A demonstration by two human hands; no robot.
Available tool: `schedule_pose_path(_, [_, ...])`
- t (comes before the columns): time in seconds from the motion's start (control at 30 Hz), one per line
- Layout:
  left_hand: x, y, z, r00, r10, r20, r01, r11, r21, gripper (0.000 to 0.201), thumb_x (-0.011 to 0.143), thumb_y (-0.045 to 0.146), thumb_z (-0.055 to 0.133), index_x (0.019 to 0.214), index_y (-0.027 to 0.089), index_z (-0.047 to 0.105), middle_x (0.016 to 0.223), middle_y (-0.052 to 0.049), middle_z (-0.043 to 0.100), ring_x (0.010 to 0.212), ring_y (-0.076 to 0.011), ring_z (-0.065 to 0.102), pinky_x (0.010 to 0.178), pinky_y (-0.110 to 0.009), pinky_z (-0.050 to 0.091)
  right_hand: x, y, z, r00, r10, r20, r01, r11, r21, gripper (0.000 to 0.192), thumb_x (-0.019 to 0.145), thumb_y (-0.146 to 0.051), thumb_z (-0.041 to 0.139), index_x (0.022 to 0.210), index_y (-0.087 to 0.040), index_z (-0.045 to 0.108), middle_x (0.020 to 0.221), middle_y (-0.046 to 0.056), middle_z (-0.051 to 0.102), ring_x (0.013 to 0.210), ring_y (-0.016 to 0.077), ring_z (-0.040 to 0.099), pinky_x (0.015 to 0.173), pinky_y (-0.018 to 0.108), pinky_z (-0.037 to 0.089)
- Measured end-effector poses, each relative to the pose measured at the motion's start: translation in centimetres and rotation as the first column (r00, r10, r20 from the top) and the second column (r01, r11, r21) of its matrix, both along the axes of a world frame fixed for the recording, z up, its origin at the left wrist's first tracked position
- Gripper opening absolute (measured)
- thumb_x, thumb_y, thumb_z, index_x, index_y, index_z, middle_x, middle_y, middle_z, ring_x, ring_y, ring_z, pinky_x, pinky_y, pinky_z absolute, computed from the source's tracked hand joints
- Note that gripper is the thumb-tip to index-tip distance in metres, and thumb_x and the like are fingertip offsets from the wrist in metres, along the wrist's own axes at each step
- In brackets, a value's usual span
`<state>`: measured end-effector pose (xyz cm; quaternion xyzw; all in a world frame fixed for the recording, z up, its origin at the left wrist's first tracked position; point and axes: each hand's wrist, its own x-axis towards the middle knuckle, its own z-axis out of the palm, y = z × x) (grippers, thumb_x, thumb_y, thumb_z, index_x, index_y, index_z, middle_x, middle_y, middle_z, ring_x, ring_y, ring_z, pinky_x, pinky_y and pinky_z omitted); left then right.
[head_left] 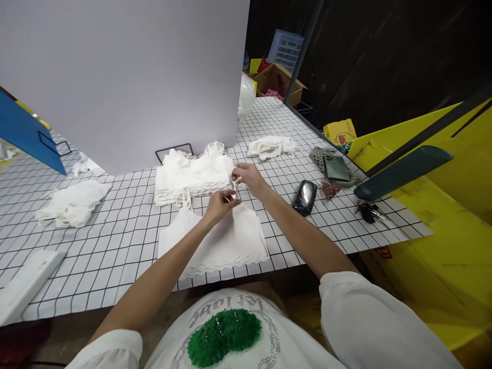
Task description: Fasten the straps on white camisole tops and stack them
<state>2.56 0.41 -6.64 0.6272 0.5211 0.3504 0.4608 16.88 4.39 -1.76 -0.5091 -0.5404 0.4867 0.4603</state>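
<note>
A white camisole (230, 238) with thin straps and a scalloped hem lies flat at the table's front edge, hem towards me. My right hand (249, 179) pinches the upper part of its right-hand strap, which is raised off the cloth. Lower on the same strap, close to the neckline, the fingers of my left hand (222, 206) are closed. The other strap lies loose on the left. Directly behind is a stack of folded white camisoles (188, 177), with scalloped edges and straps on top. My fingertips partly cover the strap.
A tall pale panel (126, 77) stands behind the stack. White garments (73, 202) lie left, another white bundle (271, 147) back right. On the right are a black shiny case (305, 197), a phone (336, 168), keys (371, 211) and a dark green flat object (403, 173). A white bar-shaped object (28, 284) lies front left.
</note>
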Motion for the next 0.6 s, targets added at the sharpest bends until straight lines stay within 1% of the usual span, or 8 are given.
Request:
schedule_pose_path(0.1, [1.3,0.5,-0.8,0.999,0.026,-0.028,-0.025,0.998,0.061,0.011,0.072,0.027,0.074,0.071,0.017,0.075,0.063,0.001,0.063,0.057,-0.0123,0.050,0.057,-0.026,0.039,0.7,-0.7,1.0,0.969,0.094,-0.227,-0.115,0.990,-0.083,0.017,0.070,-0.028,0.069,0.061,-0.017,0.059,0.064,0.000,0.060,0.064,0.0123,0.055,0.059,0.026,0.046])
schedule_pose_path(0.17, [1.6,0.7,-1.3,0.999,0.031,-0.043,-0.027,0.996,0.090,0.011,0.072,0.025,0.072,0.063,0.018,0.073,0.061,0.001,0.061,0.059,-0.0126,0.050,0.058,-0.026,0.037,1.5,-0.9,1.6,0.914,0.125,-0.386,-0.178,0.979,-0.103,0.020,0.069,-0.030,0.077,0.064,-0.016,0.063,0.066,0.000,0.061,0.066,0.0126,0.056,0.060,0.028,0.050])
schedule_pose_path(0.23, [1.7,0.8,-1.7,0.999,0.021,-0.049,-0.016,0.995,0.097,0.010,0.070,0.023,0.072,0.061,0.019,0.072,0.060,0.002,0.061,0.060,-0.0127,0.050,0.059,-0.026,0.037,2.4,-0.9,2.3,0.873,0.111,-0.474,-0.171,0.982,-0.085,0.021,0.068,-0.032,0.083,0.071,-0.016,0.068,0.066,-0.001,0.061,0.066,0.0120,0.056,0.065,0.030,0.055])
schedule_pose_path(0.3, [1.6,0.8,-1.9,0.999,-0.001,-0.044,0.005,0.996,0.086,0.011,0.068,0.022,0.073,0.058,0.020,0.071,0.059,0.002,0.061,0.059,-0.0126,0.050,0.059,-0.025,0.038,3.3,-0.9,2.9,0.857,0.086,-0.508,-0.126,0.991,-0.045,0.024,0.069,-0.035,0.085,0.079,-0.017,0.072,0.068,-0.002,0.062,0.067,0.0115,0.057,0.072,0.032,0.057])
schedule_pose_path(0.4, [1.2,0.8,-1.8,1.000,-0.004,-0.007,0.005,0.998,0.056,0.008,0.067,0.023,0.075,0.062,0.019,0.072,0.061,0.001,0.063,0.059,-0.0128,0.052,0.061,-0.026,0.043,4.0,-1.1,3.6,0.900,0.086,-0.428,-0.061,0.996,0.072,0.024,0.077,-0.041,0.081,0.087,-0.020,0.076,0.075,0.001,0.067,0.076,0.0134,0.062,0.082,0.034,0.056])
schedule_pose_path(0.47, [0.8,0.5,-1.1,0.999,0.013,0.045,-0.014,1.000,0.026,0.010,0.072,0.028,0.075,0.075,0.018,0.074,0.071,-0.002,0.068,0.063,-0.0140,0.057,0.065,-0.027,0.048,4.0,-1.7,3.7,0.955,0.105,-0.277,-0.046,0.977,0.210,0.020,0.084,-0.041,0.074,0.089,-0.023,0.077,0.084,0.003,0.070,0.087,0.0161,0.065,0.089,0.037,0.054])
schedule_pose_path(0.53, [0.3,-0.2,-0.1,0.994,-0.003,0.110,0.006,1.000,-0.026,0.025,0.082,0.039,0.069,0.086,0.015,0.074,0.081,-0.007,0.073,0.068,-0.0166,0.064,0.069,-0.031,0.053,3.6,-2.6,3.4,0.991,0.113,-0.070,-0.076,0.917,0.392,0.013,0.088,-0.035,0.070,0.092,-0.027,0.078,0.094,0.003,0.068,0.098,0.0178,0.063,0.095,0.039,0.050])
schedule_pose_path(0.6, [0.0,-1.1,1.1,0.956,-0.081,0.282,0.136,0.973,-0.184,0.045,0.090,0.054,0.058,0.092,0.012,0.074,0.090,-0.013,0.075,0.077,-0.0212,0.071,0.076,-0.036,0.057,3.0,-3.9,2.6,0.989,0.083,0.119,-0.137,0.817,0.560,0.014,0.089,-0.026,0.067,0.094,-0.031,0.079,0.094,0.003,0.063,0.100,0.0180,0.058,0.097,0.041,0.048])
